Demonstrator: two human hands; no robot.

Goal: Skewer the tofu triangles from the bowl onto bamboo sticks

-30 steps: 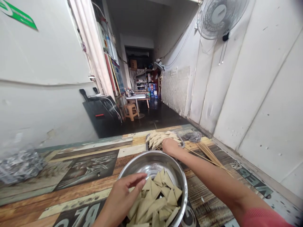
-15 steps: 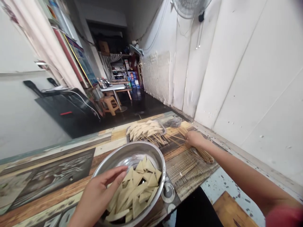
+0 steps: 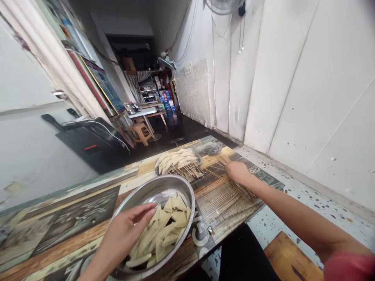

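Note:
Triangular pale slices (image 3: 172, 222), which look like tofu skin, fill much of the steel bowl (image 3: 191, 210). Over the bowl's left part is my left hand (image 3: 130, 220), its fingers stretched out and its thumb a little apart, with nothing visible between them. Farther off to the right, my right hand (image 3: 238, 172) is closed on thin bamboo skewers (image 3: 224, 159) lying on the table; its fingertips are partly hidden. Behind the bowl, a tray (image 3: 200, 159) holds a pile of skewered slices (image 3: 177, 159), their sticks pointing toward me.
A crumpled grey plastic bag (image 3: 213, 148) lies beside the tray on the wood-patterned table (image 3: 222, 207). At the lower right is a wooden stool (image 3: 290, 257). A white wall (image 3: 293, 78) runs along the right. Farther back are a small table (image 3: 142, 113) and an orange stool (image 3: 142, 132).
The view has shifted slightly, and the bowl sits a little farther left in it. My right hand stays at the skewers, with fewer of them showing beneath the wrist. My left hand keeps its pose.

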